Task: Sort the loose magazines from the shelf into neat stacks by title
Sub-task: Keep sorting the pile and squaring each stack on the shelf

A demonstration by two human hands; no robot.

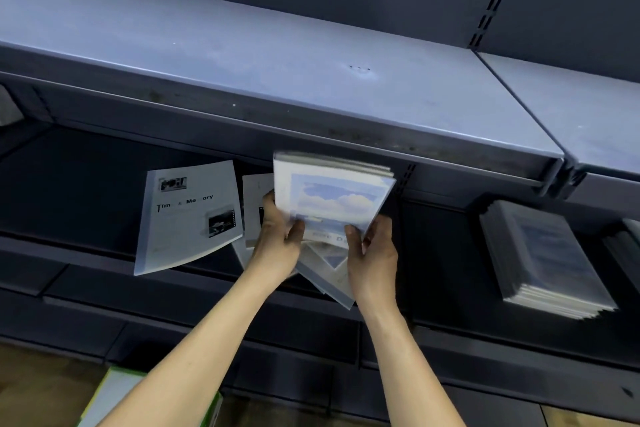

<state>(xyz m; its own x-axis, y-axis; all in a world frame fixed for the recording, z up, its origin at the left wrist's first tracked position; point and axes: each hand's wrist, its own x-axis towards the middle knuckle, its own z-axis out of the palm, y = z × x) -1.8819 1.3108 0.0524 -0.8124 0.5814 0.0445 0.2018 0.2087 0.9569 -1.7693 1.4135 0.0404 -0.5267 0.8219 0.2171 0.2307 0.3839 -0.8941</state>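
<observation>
Partly, the sorting is done. A bundle of cloud-cover magazines [332,198] is held upright between both hands: the left hand [277,239] grips its lower left edge and the right hand [372,250] pinches the lower right corner, thumbs on the front cover. Well to the right of the hands, a neat stack [543,256] is already laid on the shelf [86,250]. Left of the hands, a "Time & Memory" magazine [188,215] lies loose and tilted over the shelf edge. Under and behind the hands, a few more loose magazines [329,274] are spread in disorder. It is judged that these remain to be sorted and the held bundle still must be put down.
</observation>
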